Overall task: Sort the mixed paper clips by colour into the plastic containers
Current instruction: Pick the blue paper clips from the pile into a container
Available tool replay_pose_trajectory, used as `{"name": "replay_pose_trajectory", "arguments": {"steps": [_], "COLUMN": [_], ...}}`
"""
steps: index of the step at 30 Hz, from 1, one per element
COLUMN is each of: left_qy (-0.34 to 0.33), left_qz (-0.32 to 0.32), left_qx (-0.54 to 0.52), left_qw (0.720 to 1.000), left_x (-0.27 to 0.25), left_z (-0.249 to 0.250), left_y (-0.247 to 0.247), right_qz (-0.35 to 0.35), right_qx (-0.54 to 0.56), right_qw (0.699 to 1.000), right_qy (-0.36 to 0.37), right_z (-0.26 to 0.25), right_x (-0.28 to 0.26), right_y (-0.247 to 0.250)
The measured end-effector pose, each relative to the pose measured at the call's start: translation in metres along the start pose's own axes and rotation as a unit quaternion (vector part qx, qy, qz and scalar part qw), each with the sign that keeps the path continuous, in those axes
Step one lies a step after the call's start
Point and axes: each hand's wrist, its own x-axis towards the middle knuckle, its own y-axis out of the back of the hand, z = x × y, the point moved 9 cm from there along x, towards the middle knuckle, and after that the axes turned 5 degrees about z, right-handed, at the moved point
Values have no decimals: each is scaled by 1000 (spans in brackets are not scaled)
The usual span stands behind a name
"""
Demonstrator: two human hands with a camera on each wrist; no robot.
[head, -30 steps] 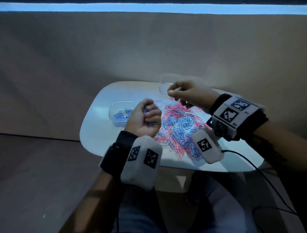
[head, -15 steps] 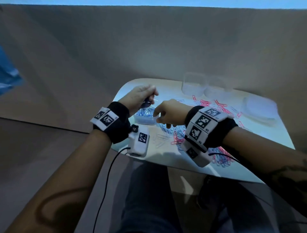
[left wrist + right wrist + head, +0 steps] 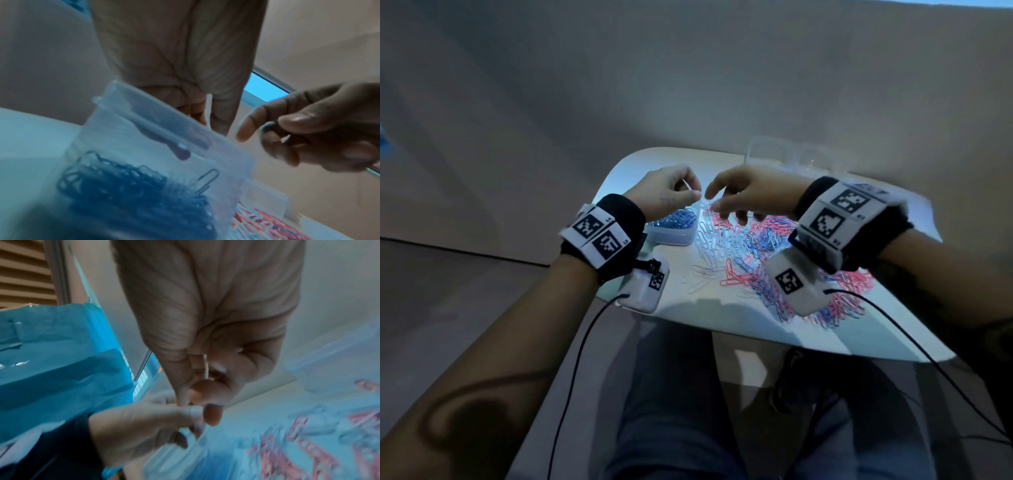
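Lying spread across the middle and right of the tabletop [image 3: 681, 311]: mixed paper clips [image 3: 753, 246], pink, blue and white, tangled in one loose heap. Sitting upright just left of the heap: a clear plastic container [image 3: 671, 233], open-topped, holding blue clips [image 3: 131, 186] only. Standing at the far edge: two more clear containers [image 3: 774, 154], contents not discernible.

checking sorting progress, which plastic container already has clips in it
The container under the left hand, holding blue clips; the far containers look empty.
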Motion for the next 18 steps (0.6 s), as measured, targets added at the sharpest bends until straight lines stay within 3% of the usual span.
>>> {"name": "replay_pose_trajectory", "arguments": {"steps": [5,8,11,13,16,18], "left_qy": [6,-37,-104,-121,-90,-75], "left_qz": [-9,25,39,-3,-83,-97], "left_qx": [80,153,228,263,310,312], "left_qw": [997,987,967,957,943,942], "left_x": [-1,-6,-19,-29,-45,-51], "left_z": [5,24,59,70,53,42], "left_y": [-4,0,-13,-41,-87,-97], "right_qz": [64,6,-40,-53,-80,-77], "right_qx": [-4,-116,-292,-358,-367,-374], "right_qw": [997,991,952,931,926,923], "right_qy": [-37,-70,-86,-58,-39,-37], "right_z": [28,48,68,75,86,92], "right_x": [-18,-33,-43,-44,-46,-48], "right_y": [38,28,19,10,-1,2]}}
